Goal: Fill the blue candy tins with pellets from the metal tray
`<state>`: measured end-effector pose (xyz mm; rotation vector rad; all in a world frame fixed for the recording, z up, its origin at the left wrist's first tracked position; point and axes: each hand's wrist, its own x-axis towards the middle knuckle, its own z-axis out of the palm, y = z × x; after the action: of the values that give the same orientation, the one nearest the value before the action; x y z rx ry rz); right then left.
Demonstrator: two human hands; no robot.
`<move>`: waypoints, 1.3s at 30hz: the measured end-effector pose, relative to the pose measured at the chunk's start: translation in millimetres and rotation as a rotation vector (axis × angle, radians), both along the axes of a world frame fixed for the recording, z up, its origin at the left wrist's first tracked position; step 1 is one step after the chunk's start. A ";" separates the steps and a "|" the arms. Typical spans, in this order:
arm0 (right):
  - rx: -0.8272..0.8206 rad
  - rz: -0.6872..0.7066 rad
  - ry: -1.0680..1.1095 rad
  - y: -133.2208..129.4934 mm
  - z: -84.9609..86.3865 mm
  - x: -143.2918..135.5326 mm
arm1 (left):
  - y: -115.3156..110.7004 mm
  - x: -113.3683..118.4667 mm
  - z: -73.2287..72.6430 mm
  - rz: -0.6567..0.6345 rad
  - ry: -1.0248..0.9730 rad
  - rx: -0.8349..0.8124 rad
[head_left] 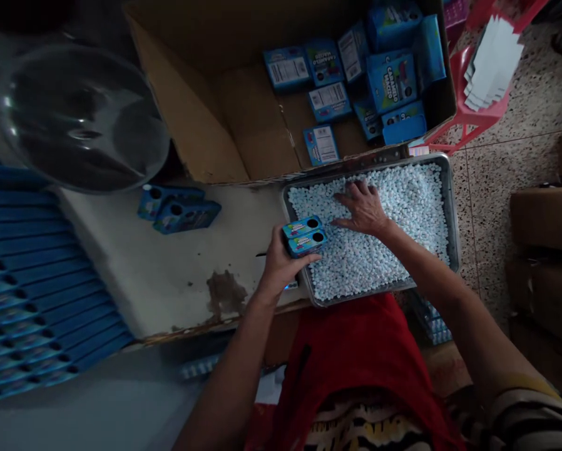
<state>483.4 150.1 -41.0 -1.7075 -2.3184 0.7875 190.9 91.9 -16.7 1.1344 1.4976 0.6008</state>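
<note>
Two small blue boxes (304, 236) with dark round holes in their ends sit side by side in my left hand (280, 266), whose fingers wrap round them. They are at the left rim of a metal tray (454, 219). Small pale blue and white candies (356, 263) fill that tray. My right hand (363, 210) rests among the candies with its fingers spread, a little right of the boxes; its fingertips are partly sunk in them. Beneath my left hand, a device with a lit blue display (290, 285) is mostly hidden.
Behind the tray, a large cardboard box (191, 119) holds several blue boxes (391, 81). Two more blue boxes (187, 214) stand on the table (168, 275). A clear round container (84, 119) and stacked blue boxes (41, 269) are at left. Papers (492, 62) lie on a red stool (490, 118).
</note>
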 end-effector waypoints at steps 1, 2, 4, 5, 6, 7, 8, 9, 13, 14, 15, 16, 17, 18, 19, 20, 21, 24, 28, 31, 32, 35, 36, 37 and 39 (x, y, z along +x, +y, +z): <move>-0.012 -0.043 -0.015 -5.6 -2.1 -5.2 | -2.1 -0.2 -2.7 -0.009 0.026 0.020; -0.025 -0.096 -0.028 -12.3 -2.6 -8.6 | -4.8 0.5 -4.8 -0.012 0.043 0.037; -0.071 -0.214 -0.030 -24.2 -0.5 -9.0 | -10.5 4.1 -7.4 -0.009 0.050 0.070; -0.111 -0.278 -0.009 -28.0 1.3 -6.3 | -13.2 6.5 -8.0 -0.006 0.047 0.088; -0.166 -0.352 0.033 -30.1 3.2 -2.0 | -15.7 9.1 -8.0 -0.005 0.042 0.107; -0.245 -0.437 0.109 -30.7 5.0 3.1 | -17.9 11.9 -7.5 -0.008 0.039 0.127; -0.354 -0.539 0.233 -30.4 6.9 8.4 | -19.9 14.7 -6.6 -0.011 0.039 0.150; -0.485 -0.644 0.392 -29.9 9.1 13.0 | -21.7 17.5 -5.4 -0.017 0.044 0.174; -0.872 -0.819 0.927 -36.3 27.3 13.9 | -26.9 29.2 -0.7 -0.041 0.082 0.191; -0.871 -0.822 1.009 -41.1 35.1 8.6 | -27.9 32.2 0.1 -0.044 0.097 0.184; -0.837 -0.825 1.099 -46.8 44.1 1.6 | -28.8 35.3 1.0 -0.046 0.112 0.182; -0.784 -0.833 1.213 -52.9 54.1 -6.7 | -29.5 38.5 2.0 -0.052 0.124 0.188; -0.712 -0.842 1.326 -59.0 64.4 -15.5 | -30.2 41.6 3.2 -0.058 0.132 0.204; -0.626 -0.849 1.417 -64.6 74.5 -24.3 | -30.6 44.8 5.0 -0.071 0.134 0.222; -0.535 -0.855 1.465 -69.4 83.9 -32.5 | -31.0 48.1 7.2 -0.090 0.133 0.239; -0.453 -0.859 1.464 -72.9 92.1 -39.7 | -31.2 51.3 9.8 -0.114 0.132 0.251; -0.379 -0.870 1.436 -75.1 98.7 -45.5 | -31.3 54.4 12.8 -0.138 0.134 0.259; -0.212 -0.915 1.353 -72.9 109.7 -54.4 | -31.4 62.9 21.7 -0.193 0.137 0.248; -0.113 -0.885 1.289 -58.1 114.0 -53.5 | -30.3 68.5 27.2 -0.216 0.094 0.220; -0.135 -0.820 1.222 -52.0 117.6 -53.3 | -25.9 68.0 25.8 -0.231 0.063 0.274; -0.158 -0.803 1.212 -52.5 118.9 -54.3 | -23.4 67.3 24.6 -0.228 0.057 0.301; -0.231 -0.731 1.209 -60.7 121.6 -58.2 | -14.3 65.6 19.0 -0.203 0.058 0.364; -0.234 -0.694 1.218 -65.2 122.0 -58.0 | -11.1 65.3 16.5 -0.200 0.055 0.377; -0.223 -0.654 1.227 -70.4 122.0 -55.9 | -8.1 65.2 13.9 -0.201 0.045 0.390; -0.165 -0.602 1.203 -82.8 119.5 -43.9 | -2.5 65.3 8.4 -0.196 0.004 0.412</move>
<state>439.5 67.2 78.5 -1.2447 -0.9119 1.3409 256.2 89.4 -8.3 1.5781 1.2768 0.7918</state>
